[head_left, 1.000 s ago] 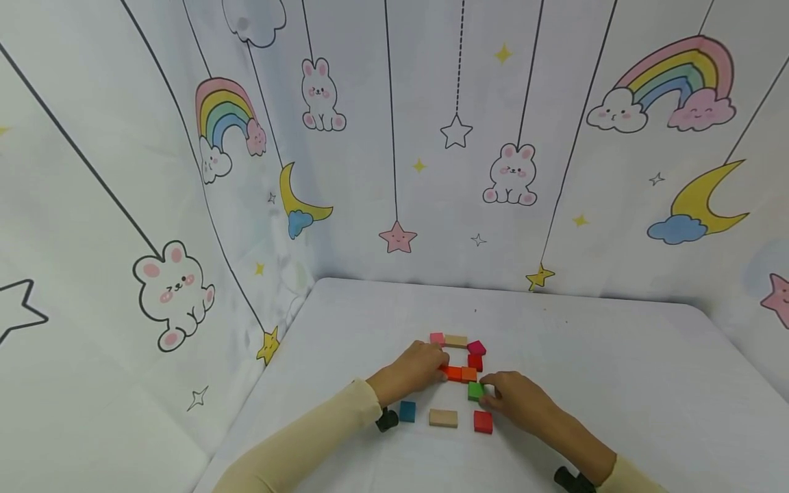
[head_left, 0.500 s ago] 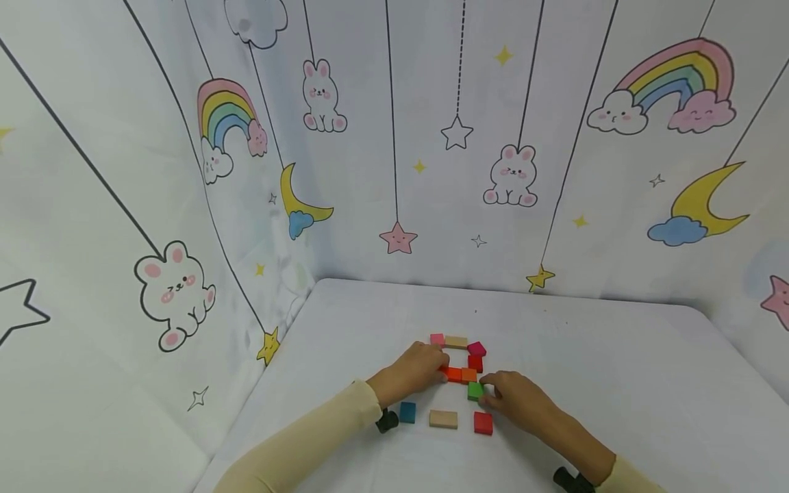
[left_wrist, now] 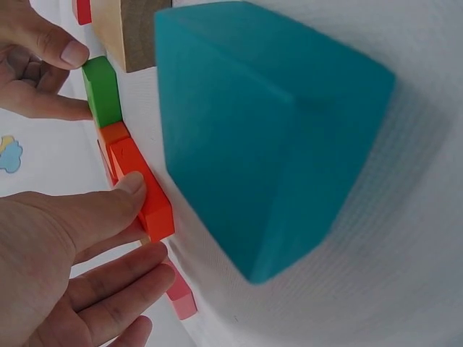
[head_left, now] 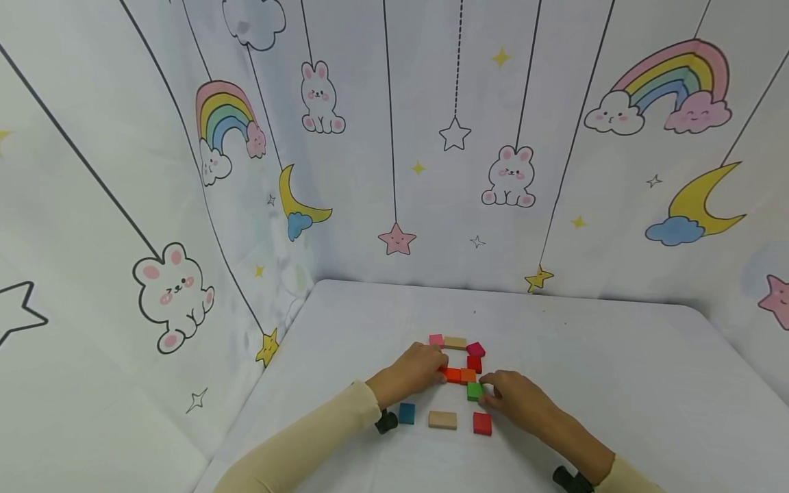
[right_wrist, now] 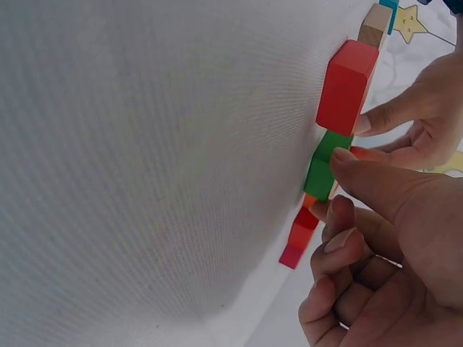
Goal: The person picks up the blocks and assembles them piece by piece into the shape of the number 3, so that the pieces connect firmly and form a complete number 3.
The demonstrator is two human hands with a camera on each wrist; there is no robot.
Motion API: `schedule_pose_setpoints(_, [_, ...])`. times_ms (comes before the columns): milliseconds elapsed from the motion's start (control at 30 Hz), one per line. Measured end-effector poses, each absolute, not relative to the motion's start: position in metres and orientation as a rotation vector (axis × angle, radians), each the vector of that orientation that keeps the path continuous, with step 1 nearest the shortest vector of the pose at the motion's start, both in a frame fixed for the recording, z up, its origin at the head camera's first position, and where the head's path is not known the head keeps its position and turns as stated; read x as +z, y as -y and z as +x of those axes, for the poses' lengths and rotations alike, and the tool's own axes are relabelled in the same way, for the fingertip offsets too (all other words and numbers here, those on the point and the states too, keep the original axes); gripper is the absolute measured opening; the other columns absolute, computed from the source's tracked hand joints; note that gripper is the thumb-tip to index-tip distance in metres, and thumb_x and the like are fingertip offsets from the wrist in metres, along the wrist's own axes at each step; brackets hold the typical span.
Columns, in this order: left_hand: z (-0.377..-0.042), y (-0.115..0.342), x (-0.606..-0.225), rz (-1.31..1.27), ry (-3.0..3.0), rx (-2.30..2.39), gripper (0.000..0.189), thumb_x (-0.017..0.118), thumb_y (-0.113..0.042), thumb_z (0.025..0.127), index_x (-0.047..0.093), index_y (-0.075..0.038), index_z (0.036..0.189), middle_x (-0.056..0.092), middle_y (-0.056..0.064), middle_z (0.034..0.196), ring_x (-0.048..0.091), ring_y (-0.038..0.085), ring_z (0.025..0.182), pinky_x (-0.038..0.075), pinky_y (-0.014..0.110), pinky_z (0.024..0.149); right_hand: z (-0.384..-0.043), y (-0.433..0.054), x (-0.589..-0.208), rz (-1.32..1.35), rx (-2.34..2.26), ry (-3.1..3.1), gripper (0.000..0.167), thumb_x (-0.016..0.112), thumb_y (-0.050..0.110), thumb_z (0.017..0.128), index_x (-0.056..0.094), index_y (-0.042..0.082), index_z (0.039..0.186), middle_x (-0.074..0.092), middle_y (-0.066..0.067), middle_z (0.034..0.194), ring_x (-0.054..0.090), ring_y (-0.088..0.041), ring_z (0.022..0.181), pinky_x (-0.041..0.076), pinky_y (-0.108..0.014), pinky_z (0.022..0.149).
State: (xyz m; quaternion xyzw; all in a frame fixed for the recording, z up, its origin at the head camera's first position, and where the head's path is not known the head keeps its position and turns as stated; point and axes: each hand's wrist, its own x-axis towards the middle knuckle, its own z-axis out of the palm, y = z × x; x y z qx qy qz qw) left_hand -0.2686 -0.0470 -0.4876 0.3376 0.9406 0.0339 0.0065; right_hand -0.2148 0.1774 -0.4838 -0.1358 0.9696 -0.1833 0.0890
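My left hand (head_left: 411, 372) pinches an orange-red block (left_wrist: 148, 188) by its left end, the thumb on its near side. Against that block's right end sits a smaller orange block (head_left: 468, 375). My right hand (head_left: 520, 400) holds a green block (head_left: 474, 391) between thumb and forefinger, just below the orange one; its other fingers are curled in the right wrist view. Above stand a red block (head_left: 474, 364), a magenta pentagon block (head_left: 476, 349), a tan block (head_left: 455, 343) and a pink block (head_left: 436, 339), in a bent line. My left hand hides the area below the pink block.
Nearer on the white-covered table (head_left: 616, 383) lie a teal block (head_left: 407, 413), a second tan block (head_left: 442, 420) and a second red block (head_left: 482, 423), spaced in a row. The teal one looms large in the left wrist view. A printed curtain (head_left: 444, 192) hangs behind.
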Motion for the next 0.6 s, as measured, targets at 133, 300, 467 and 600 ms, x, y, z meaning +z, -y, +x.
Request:
schedule_pose_setpoints(133, [-0.2681,0.0474,-0.4877,1.052,-2.945,0.115,0.018,0.079,-0.033,0.096,0.078,-0.018,0.105,0.058,-0.008,0.081,0.051,0.008,0.079,0.044,0.025,0.081,-0.215,-0.1773,-0.4835,-0.415,-0.548,-2.885,0.039,0.088,0.019,0.086,0.076,0.005,0.121,0.061,0.003,0.073,0.053,-0.012,0.066,0.058,-0.024,0.068])
schedule_pose_setpoints(300, [-0.2676,0.0482,-0.4876,1.063,-2.946,0.119,0.018,0.079,-0.033,0.097,0.077,-0.017,0.104,0.055,-0.008,0.08,0.05,0.009,0.077,0.043,0.025,0.079,-0.2148,-0.1769,-0.4836,-0.427,-0.542,-2.893,0.039,0.088,0.019,0.087,0.076,0.005,0.121,0.061,0.003,0.073,0.053,-0.012,0.066,0.057,-0.024,0.068])
schedule_pose_setpoints(467, [-0.2678,0.0481,-0.4874,1.063,-2.945,0.112,0.018,0.079,-0.033,0.096,0.078,-0.017,0.104,0.055,-0.008,0.079,0.05,0.008,0.077,0.043,0.025,0.079,-0.2144,-0.1771,-0.4845,-0.43,-0.542,-2.903,0.04,0.088,0.019,0.087,0.076,0.006,0.122,0.059,0.003,0.072,0.052,-0.012,0.066,0.055,-0.022,0.065])
schedule_pose_setpoints(600, [-0.2683,0.0478,-0.4868,1.056,-2.943,0.118,0.018,0.079,-0.033,0.096,0.078,-0.017,0.105,0.058,-0.007,0.081,0.051,0.008,0.078,0.044,0.025,0.081,-0.2135,-0.1774,-0.4835,-0.434,-0.537,-2.906,0.042,0.088,0.019,0.087,0.075,0.006,0.124,0.058,0.004,0.072,0.052,-0.011,0.066,0.054,-0.022,0.065])
